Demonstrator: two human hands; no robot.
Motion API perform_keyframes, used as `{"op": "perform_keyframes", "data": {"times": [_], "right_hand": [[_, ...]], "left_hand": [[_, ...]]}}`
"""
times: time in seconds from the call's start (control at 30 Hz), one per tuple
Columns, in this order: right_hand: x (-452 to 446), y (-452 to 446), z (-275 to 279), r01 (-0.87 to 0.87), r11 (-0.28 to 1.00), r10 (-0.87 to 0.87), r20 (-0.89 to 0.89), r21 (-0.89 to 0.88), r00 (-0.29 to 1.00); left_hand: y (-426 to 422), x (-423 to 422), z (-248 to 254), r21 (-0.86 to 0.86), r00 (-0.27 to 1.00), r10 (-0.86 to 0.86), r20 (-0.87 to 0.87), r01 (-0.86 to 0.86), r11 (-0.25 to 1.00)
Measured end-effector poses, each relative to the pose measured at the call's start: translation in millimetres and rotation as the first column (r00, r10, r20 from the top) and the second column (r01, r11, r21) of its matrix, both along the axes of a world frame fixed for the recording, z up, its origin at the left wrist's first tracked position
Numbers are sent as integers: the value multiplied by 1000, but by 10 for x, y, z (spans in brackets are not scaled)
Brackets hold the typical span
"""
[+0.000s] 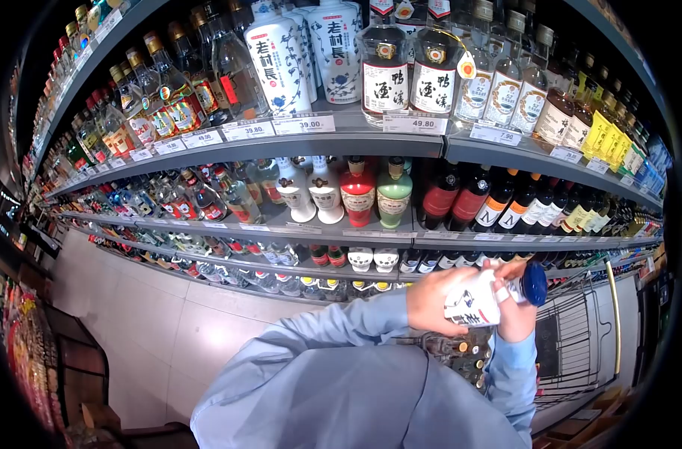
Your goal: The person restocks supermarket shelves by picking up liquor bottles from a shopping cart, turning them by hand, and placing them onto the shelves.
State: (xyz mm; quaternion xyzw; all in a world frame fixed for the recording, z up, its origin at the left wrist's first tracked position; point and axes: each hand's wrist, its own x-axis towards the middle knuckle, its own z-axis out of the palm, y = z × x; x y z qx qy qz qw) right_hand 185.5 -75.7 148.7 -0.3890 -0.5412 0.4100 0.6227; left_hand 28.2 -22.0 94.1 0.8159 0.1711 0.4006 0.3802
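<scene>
A white liquor bottle [472, 301] with blue and black markings lies tilted sideways between my hands, its blue cap [534, 284] pointing right. My left hand [433, 301] is closed around the body of the bottle. Wrapped about its neck end, just below the cap, is my right hand [516, 314]. Part of the label is covered by my fingers. Similar white bottles [279, 63] with blue patterns stand on the upper shelf in front of me.
Long curved shelves [341, 131] carry many bottles, with price tags along their edges. A shopping cart [573, 337] stands at my right. Pale floor tiles [139, 307] run along the left, beside a dark display stand [79, 359].
</scene>
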Motion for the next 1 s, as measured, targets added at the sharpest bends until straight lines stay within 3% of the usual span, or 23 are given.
{"op": "perform_keyframes", "data": {"times": [0.1,0.17,0.23,0.27,0.43,0.5,0.53,0.67,0.77,0.87,1.0], "right_hand": [[-383,175,480,-62,993,52,101,102,994],[-650,391,779,-134,965,103,145,224,984],[-959,612,1092,-187,939,143,169,288,975],[-1143,693,1229,-191,945,173,91,266,981],[-1897,1125,1931,-232,768,158,175,597,972],[-2054,1197,2181,-345,786,245,254,512,936],[-2214,1072,2278,-297,739,187,240,605,953],[-2365,1389,2468,-285,721,141,270,631,953],[-2399,1548,2479,-191,749,99,177,634,979],[-2306,1758,2451,-207,743,86,216,636,973],[-2275,1882,2442,-182,743,-6,278,644,961]], "left_hand": [[64,-365,406,275,969,211,132,-240,931],[153,-670,762,248,949,301,94,-315,916],[359,-942,1021,349,904,390,173,-426,834],[465,-1058,1161,391,892,381,244,-450,803],[911,-1638,1747,498,826,314,468,-540,678],[1062,-1803,1912,458,819,313,481,-539,707],[1161,-1873,1997,528,803,289,521,-569,630],[1292,-1953,2239,458,877,145,458,-372,807],[1646,-1986,2225,522,891,159,425,-385,761],[1789,-1924,2194,458,903,155,402,-344,819],[1781,-1927,2172,408,884,293,364,-435,803]]}}
